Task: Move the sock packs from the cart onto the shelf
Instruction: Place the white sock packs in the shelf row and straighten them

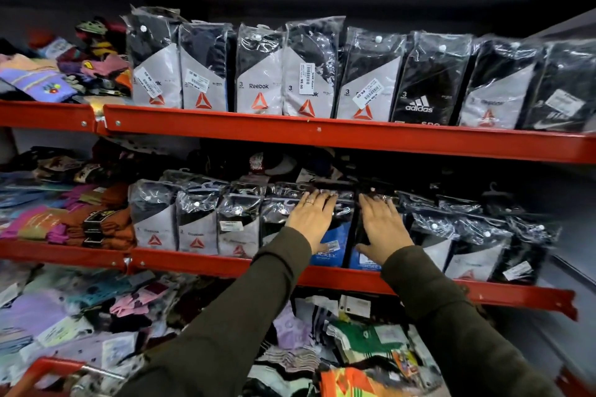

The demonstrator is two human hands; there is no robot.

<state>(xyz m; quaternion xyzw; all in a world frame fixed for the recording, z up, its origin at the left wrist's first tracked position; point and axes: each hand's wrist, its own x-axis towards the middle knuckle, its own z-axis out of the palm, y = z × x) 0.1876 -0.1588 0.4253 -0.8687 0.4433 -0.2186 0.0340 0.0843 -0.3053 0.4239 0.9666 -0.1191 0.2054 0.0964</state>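
Two sock packs with blue cards stand side by side on the middle red shelf (225, 263). My left hand (312, 219) lies flat on the left blue pack (332, 246), fingers spread over its top. My right hand (382, 224) presses flat on the right blue pack (362, 259). Neither hand closes around a pack. Both arms wear dark green sleeves. A row of black-and-grey packs (196, 226) flanks these two on the same shelf. The cart's red rim (48, 366) shows at the bottom left.
The top shelf (322, 134) holds an upright row of black sock packs (258, 74). Loose coloured socks (48, 74) pile at the left of each shelf. The bottom level holds mixed loose socks (364, 342). A grey wall panel (567, 245) closes the right side.
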